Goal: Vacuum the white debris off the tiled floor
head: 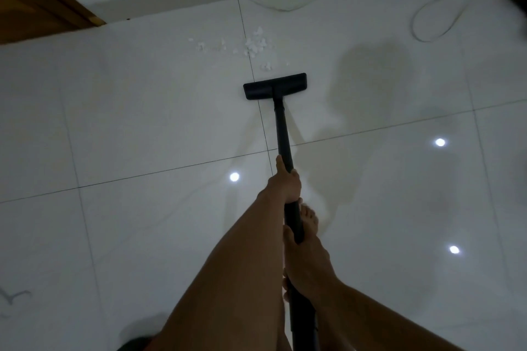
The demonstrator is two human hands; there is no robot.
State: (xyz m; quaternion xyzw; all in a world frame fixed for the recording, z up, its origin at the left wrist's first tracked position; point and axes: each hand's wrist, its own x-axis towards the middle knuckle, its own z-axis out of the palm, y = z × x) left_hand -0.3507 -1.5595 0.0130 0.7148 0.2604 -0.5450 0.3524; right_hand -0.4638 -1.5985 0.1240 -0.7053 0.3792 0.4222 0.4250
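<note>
Your left hand [286, 184] is curled round the black wand [282, 128] closer to the vacuum head [275, 85], and your right hand [306, 262] grips the same wand farther back from it. The vacuum head lies flat on the tiled floor [128, 122], its left part over a grout line. The white debris [253, 44] is scattered just beyond the head's front edge, not touching it, spreading a little leftward. Open tile runs either side of the head. A white cord [445, 8] loops beyond and right of the head, well apart. A wooden door frame [37, 0] edges the floor far beyond-left.
</note>
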